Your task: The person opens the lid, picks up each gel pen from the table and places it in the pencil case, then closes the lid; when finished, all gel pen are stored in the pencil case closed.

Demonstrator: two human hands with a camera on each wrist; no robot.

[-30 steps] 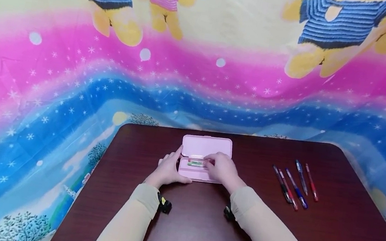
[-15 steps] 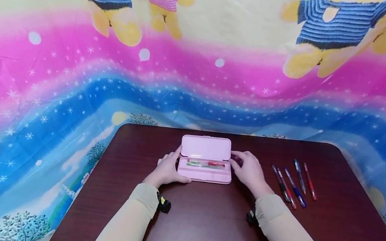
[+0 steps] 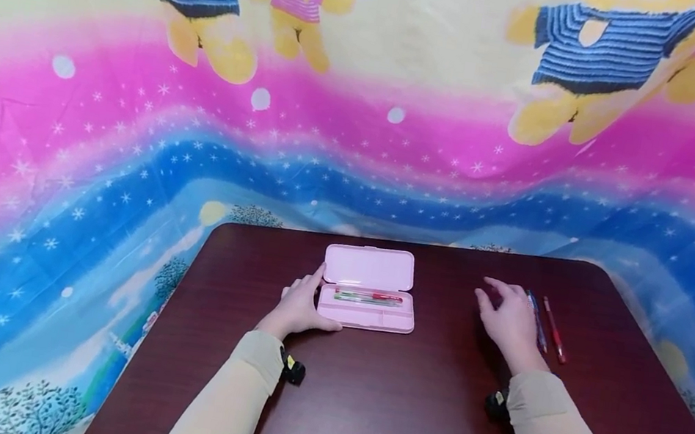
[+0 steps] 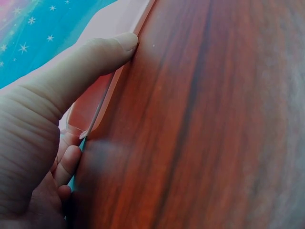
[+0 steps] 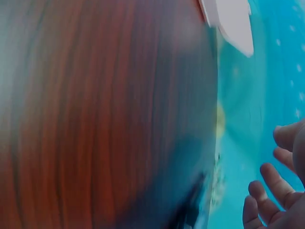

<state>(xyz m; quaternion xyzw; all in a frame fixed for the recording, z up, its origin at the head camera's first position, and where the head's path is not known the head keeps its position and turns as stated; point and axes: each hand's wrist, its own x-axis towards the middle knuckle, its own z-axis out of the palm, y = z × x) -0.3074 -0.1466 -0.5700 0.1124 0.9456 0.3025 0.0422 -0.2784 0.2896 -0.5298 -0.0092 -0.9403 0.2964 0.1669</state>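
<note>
While the left hand (image 3: 298, 306) is gripping the left end of an open, pale pink, rectangular pencil case (image 3: 367, 318), thumb along the near edge, the right hand (image 3: 509, 325) is hanging well to the case's right, fingers loosely parted and grasping nothing. As I am seeing it, a slim, clear-barrelled blue pen (image 3: 537, 322) and a slim red pen (image 3: 554, 331) are lying to the right of the right hand, the nearer hand; the blue one is sitting just beside it. Their long axes are running away from the person, far ends angling left, crosswise to the case's side-to-side axis. Slim see-through pens with red and green parts (image 3: 369, 298) are lying lengthwise in its rear compartment. The case is showing smooth, plastic-looking walls and rounded corners; the dark reddish-brown table (image 3: 393, 416) is displaying glossy wood grain. In the right wrist view, a dark shape (image 5: 189, 205) is appearing too blurred to identify.
</note>
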